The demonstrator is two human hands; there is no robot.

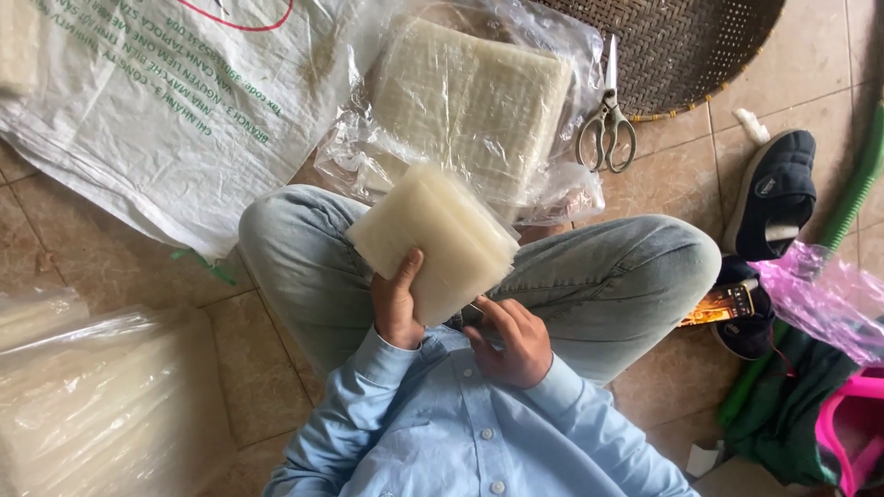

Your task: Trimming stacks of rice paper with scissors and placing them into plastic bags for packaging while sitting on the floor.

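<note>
I sit cross-legged on a tiled floor in jeans and a light blue shirt. My left hand point(398, 304) grips a thick square stack of pale translucent sheets point(435, 237) from its lower left side, holding it tilted above my lap. My right hand point(509, 339) touches the stack's lower right edge with the fingertips, fingers curled. A larger pile of the same sheets point(471, 103) lies on clear plastic wrap just beyond my knees.
Scissors point(607, 124) lie by a woven basket tray point(677, 46). A white printed sack point(157, 101) spreads at left. Bagged sheet stacks point(101, 405) sit at lower left. A dark shoe point(772, 193), pink plastic point(815, 294) and a green hose point(852, 189) are at right.
</note>
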